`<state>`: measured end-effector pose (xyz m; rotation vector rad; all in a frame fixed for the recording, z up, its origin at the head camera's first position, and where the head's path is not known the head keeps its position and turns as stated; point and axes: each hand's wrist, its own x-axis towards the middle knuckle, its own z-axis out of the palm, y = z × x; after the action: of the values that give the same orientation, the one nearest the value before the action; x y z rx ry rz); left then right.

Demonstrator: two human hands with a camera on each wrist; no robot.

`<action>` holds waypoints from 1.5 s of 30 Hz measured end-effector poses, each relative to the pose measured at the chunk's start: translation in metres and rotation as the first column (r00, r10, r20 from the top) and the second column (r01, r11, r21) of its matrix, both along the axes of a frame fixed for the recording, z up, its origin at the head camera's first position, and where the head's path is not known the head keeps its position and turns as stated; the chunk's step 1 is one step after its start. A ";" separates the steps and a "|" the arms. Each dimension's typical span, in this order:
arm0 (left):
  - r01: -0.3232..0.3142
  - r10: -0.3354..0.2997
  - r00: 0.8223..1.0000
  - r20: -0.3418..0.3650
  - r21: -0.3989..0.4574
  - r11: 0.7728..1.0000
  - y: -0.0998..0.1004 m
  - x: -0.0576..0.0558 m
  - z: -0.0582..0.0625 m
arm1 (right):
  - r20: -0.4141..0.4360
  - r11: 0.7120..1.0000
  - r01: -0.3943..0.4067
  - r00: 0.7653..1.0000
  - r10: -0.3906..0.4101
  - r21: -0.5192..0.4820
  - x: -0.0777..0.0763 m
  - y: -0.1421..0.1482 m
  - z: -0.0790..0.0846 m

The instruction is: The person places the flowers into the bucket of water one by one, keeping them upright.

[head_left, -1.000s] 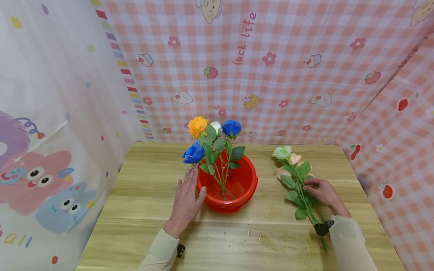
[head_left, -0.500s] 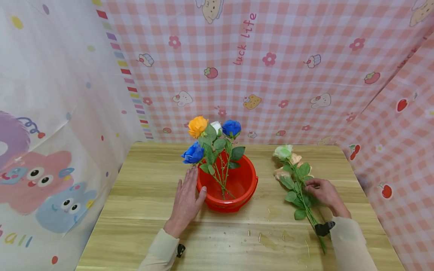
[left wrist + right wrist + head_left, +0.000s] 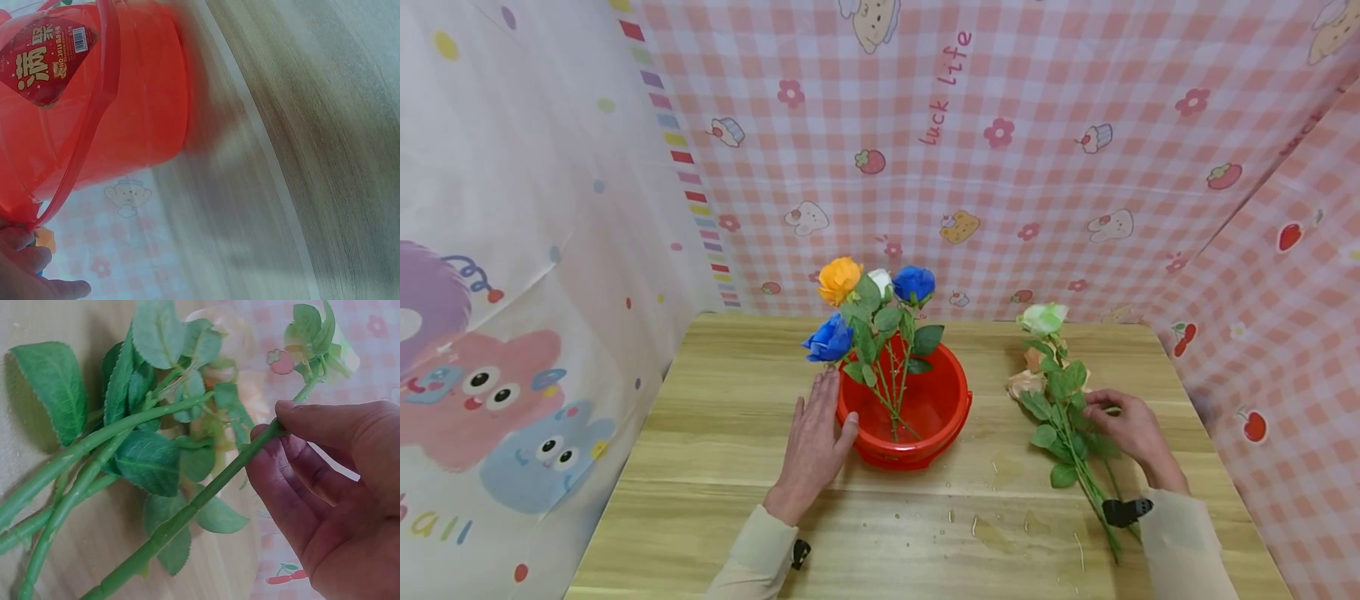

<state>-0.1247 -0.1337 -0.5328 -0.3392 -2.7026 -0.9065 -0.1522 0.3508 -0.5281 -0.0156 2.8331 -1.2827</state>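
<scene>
My left hand (image 3: pixel 811 442) rests with extended fingers against the left side of a red bucket (image 3: pixel 946 400). In the left wrist view, the bucket's handle (image 3: pixel 103 94) and a dark red label (image 3: pixel 47 62) face the camera. Two blue roses (image 3: pixel 829 337), an orange rose (image 3: pixel 838 279) and a white rose (image 3: pixel 881 283) stand in the bucket. Between thumb and fingers, my right hand (image 3: pixel 1131 429) pinches the green stem (image 3: pixel 200 500) of a pale green-white rose (image 3: pixel 1042 318). That bloom is raised above the peach roses (image 3: pixel 1024 385), which lie on the table with overlapping leaves and stems.
Water drops (image 3: pixel 988 533) are scattered over the wooden table (image 3: pixel 715 467) in front of and right of the bucket. A pink checked cloth (image 3: pixel 1000 183) hangs behind and to the right, and a white printed cloth (image 3: pixel 587 275) on the left.
My right hand has shifted slightly right, lifting the pale green-white rose up and away from the peach roses. The left hand and bucket have stayed in place.
</scene>
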 end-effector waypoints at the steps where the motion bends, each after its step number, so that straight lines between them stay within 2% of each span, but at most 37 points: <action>1: 0.000 0.000 1.000 0.001 -0.001 1.000 0.000 0.000 0.000 | -0.007 1.000 0.008 1.000 -0.008 -0.003 0.001 0.000 0.001; 13: -0.007 0.007 1.000 0.023 -0.006 1.000 0.001 0.001 0.001 | -0.070 0.997 0.070 0.995 -0.069 0.014 0.010 -0.004 0.021; 19: -0.011 0.011 0.999 0.031 -0.008 1.000 0.001 0.001 0.001 | -0.109 0.995 0.095 0.989 -0.098 -0.037 0.012 -0.007 0.030; 30: -0.015 0.015 1.000 0.020 -0.011 1.000 0.001 0.001 0.000 | -0.122 0.982 0.160 0.978 -0.172 -0.098 0.015 -0.013 0.047; 45: -0.012 0.012 1.000 0.006 -0.005 1.000 0.002 0.001 -0.001 | -0.129 0.945 0.241 0.953 -0.273 -0.220 0.021 -0.035 0.071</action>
<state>-0.1240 -0.1321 -0.5334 -0.3212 -2.7098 -0.8998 -0.1314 0.3155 -0.4575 0.2700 2.8955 -1.6906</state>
